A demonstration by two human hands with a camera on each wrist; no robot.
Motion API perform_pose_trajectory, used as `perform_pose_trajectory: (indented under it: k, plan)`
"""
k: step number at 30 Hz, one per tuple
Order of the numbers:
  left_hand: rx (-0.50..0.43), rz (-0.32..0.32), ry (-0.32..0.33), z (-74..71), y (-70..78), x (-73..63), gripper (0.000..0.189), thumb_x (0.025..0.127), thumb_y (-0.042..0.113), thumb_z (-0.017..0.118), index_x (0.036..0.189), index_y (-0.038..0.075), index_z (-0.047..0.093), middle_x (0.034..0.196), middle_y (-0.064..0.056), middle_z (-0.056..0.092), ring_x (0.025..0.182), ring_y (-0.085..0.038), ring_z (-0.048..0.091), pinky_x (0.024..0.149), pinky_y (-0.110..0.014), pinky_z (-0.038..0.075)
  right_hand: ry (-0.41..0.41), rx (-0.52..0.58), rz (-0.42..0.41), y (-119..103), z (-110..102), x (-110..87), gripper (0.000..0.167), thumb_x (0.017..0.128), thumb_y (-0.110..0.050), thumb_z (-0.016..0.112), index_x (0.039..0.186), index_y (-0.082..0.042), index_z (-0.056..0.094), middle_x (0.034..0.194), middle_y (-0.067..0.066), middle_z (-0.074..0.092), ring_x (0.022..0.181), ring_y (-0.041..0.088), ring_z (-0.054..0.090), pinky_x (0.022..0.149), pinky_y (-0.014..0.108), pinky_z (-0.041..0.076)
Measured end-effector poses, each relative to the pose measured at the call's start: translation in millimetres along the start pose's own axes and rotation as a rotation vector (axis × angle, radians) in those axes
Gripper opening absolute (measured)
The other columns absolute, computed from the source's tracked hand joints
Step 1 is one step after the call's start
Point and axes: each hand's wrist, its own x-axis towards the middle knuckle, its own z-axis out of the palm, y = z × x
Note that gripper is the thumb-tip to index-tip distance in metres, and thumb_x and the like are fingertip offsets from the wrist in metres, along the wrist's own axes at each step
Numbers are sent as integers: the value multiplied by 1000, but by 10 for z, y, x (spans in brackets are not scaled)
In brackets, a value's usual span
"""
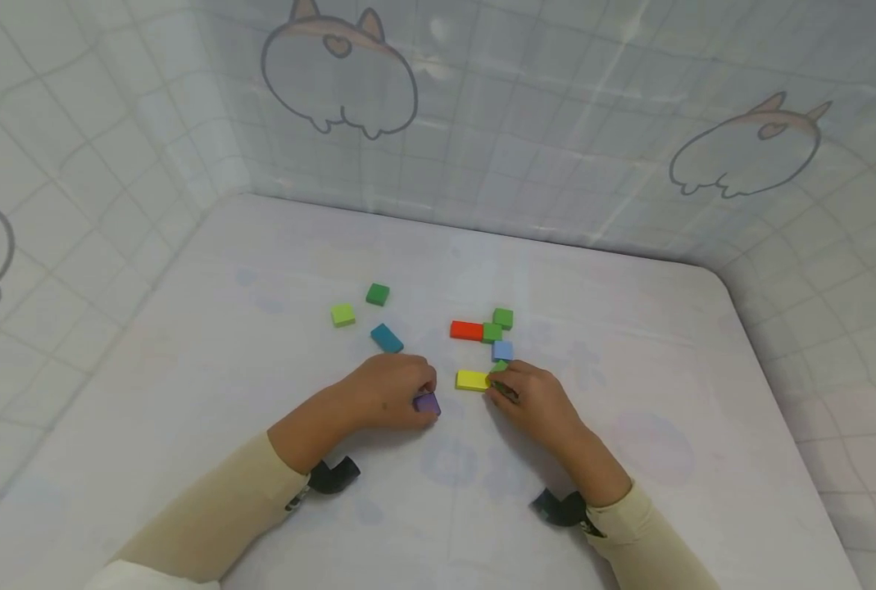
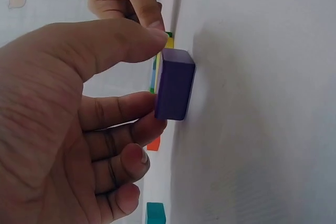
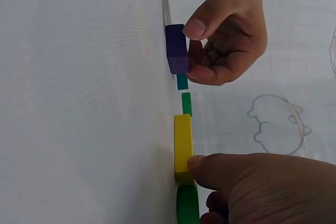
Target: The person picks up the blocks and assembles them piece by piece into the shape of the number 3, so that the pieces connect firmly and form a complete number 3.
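My left hand (image 1: 389,392) pinches a purple block (image 2: 176,85) between thumb and fingertips, close over the table, with its other fingers curled. To its right, my right hand (image 1: 537,401) has its thumb on the near side of a yellow block (image 1: 471,380), at its right end, with the fingers curled beside it. A green block (image 3: 187,203) lies end-on against the yellow one, partly hidden under that hand. Just beyond it are a light blue block (image 1: 502,351), two more green blocks, one of them the upper green block (image 1: 503,318), and a red block (image 1: 466,330), set in a connected layout.
Left of the layout lie a teal block (image 1: 387,338), a lime block (image 1: 343,315) and a dark green block (image 1: 378,294), spaced apart. The pale table (image 1: 297,246) meets a tiled-pattern curtain wall (image 1: 497,164) at the back and sides.
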Motion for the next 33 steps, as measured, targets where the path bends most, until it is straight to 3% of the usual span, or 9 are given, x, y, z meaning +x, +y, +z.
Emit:
perform_pose_trajectory:
  k: [8, 13, 23, 33]
  plan:
    - [-5, 3, 5, 0, 11, -4, 26, 84, 38, 77, 101, 21, 68, 81, 12, 59, 77, -9, 55, 68, -23, 49, 13, 17, -2, 4, 10, 13, 17, 84, -15, 81, 101, -12, 79, 79, -8, 62, 68, 6, 51, 62, 19, 49]
    - [0, 3, 28, 0, 0, 6, 30, 85, 37, 77, 108, 20, 69, 89, 11, 62, 82, -8, 55, 74, -24, 52, 9, 33, 14, 5, 16, 19, 17, 84, -15, 80, 101, -12, 79, 80, -8, 63, 68, 6, 52, 63, 19, 50]
    - [58, -6, 117, 39, -30, 65, 31, 89, 34, 74, 117, 21, 70, 105, 8, 66, 93, -9, 57, 85, -28, 54, -10, 102, 55, 7, 9, 22, 19, 84, -15, 80, 103, -12, 79, 80, -8, 64, 68, 8, 52, 62, 20, 50]
    - [14, -11, 210, 113, -79, 130, 36, 91, 35, 72, 122, 18, 69, 113, 5, 66, 97, -8, 58, 89, -27, 53, 20, 144, 46, 39, 8, 5, 20, 82, -13, 82, 102, -10, 80, 82, -7, 69, 68, 7, 54, 61, 21, 50]
